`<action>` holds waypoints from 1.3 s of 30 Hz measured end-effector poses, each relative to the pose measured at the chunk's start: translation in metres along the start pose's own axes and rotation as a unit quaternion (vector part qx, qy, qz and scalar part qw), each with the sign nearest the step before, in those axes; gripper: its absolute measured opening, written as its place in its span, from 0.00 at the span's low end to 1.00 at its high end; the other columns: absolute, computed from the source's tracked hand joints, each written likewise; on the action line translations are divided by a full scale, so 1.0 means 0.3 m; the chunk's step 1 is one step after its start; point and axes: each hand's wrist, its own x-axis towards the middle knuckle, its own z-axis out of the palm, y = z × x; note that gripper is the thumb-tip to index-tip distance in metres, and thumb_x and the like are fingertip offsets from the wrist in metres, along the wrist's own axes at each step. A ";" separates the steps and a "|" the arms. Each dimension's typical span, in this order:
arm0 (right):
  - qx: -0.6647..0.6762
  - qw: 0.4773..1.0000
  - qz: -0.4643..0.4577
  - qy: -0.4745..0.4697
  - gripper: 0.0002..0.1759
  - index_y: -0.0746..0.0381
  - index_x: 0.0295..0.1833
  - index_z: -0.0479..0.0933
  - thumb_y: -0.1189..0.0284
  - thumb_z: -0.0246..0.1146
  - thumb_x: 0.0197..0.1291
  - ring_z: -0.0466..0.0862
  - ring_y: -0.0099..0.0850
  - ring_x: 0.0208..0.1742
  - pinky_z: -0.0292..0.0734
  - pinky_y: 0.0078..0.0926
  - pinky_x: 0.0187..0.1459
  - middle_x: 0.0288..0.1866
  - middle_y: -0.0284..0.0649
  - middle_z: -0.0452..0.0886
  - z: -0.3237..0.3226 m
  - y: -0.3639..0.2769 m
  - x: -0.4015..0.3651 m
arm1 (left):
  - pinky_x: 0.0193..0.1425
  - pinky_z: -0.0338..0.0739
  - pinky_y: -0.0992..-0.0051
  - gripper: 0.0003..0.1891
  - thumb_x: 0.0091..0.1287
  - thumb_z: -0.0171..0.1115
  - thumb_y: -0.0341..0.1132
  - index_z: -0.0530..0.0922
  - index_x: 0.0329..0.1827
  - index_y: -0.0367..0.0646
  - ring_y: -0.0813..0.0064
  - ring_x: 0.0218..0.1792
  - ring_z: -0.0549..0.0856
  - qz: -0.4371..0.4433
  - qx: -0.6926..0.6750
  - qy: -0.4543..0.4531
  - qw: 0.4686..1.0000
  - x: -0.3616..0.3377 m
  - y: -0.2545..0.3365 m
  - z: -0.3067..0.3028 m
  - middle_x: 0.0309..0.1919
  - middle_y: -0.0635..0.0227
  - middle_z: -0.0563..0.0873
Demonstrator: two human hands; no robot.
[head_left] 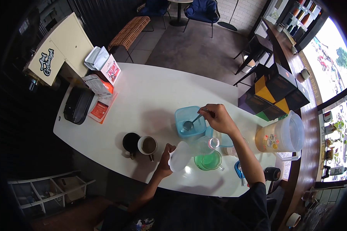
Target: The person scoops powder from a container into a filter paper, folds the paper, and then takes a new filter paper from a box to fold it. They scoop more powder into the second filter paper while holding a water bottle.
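right hand point(219, 118) holds spoon point(188, 125) inside tub rim point(176, 120)

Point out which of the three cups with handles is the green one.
The green cup stands right of the left hand. The others, one black and one white, stand side by side left of it.

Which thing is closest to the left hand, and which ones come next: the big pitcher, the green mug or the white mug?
From the left hand:
1. White mug: nearest, just ahead and to the left.
2. Green mug: a bit farther, on the right.
3. Big pitcher: farthest, at the table's right end.
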 end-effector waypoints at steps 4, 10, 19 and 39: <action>0.007 0.999 0.037 -0.001 0.08 0.71 0.42 0.84 0.76 0.63 0.66 0.72 0.18 0.24 0.66 0.22 0.26 0.23 0.37 0.79 0.000 0.017 -0.006 | 0.55 0.70 0.75 0.32 0.52 0.77 0.30 0.59 0.49 0.43 0.76 0.45 0.73 -0.033 0.004 0.024 0.999 -0.005 -0.007 0.006 0.40 0.67 0.70; 0.066 0.996 0.056 -0.004 0.10 0.71 0.41 0.83 0.75 0.60 0.68 0.72 0.17 0.26 0.66 0.20 0.26 0.23 0.32 0.78 0.003 0.019 -0.016 | 0.54 0.76 0.68 0.31 0.57 0.75 0.31 0.66 0.59 0.41 0.71 0.52 0.80 0.005 0.027 0.029 0.999 0.015 0.131 0.005 0.51 0.64 0.79; 0.156 0.977 0.141 0.019 0.12 0.72 0.40 0.83 0.74 0.58 0.64 0.72 0.19 0.22 0.67 0.22 0.25 0.22 0.34 0.78 -0.044 -0.008 -0.023 | 0.54 0.78 0.70 0.26 0.59 0.75 0.31 0.73 0.59 0.39 0.72 0.49 0.83 0.003 0.016 0.057 0.998 0.016 0.109 -0.012 0.47 0.63 0.83; 0.252 0.952 0.102 0.143 0.12 0.72 0.42 0.80 0.72 0.56 0.71 0.69 0.16 0.16 0.58 0.16 0.16 0.22 0.33 0.75 -0.114 -0.042 -0.098 | 0.60 0.77 0.70 0.23 0.57 0.71 0.25 0.77 0.58 0.38 0.70 0.53 0.84 -0.045 0.012 0.035 0.998 0.027 0.089 -0.035 0.50 0.63 0.86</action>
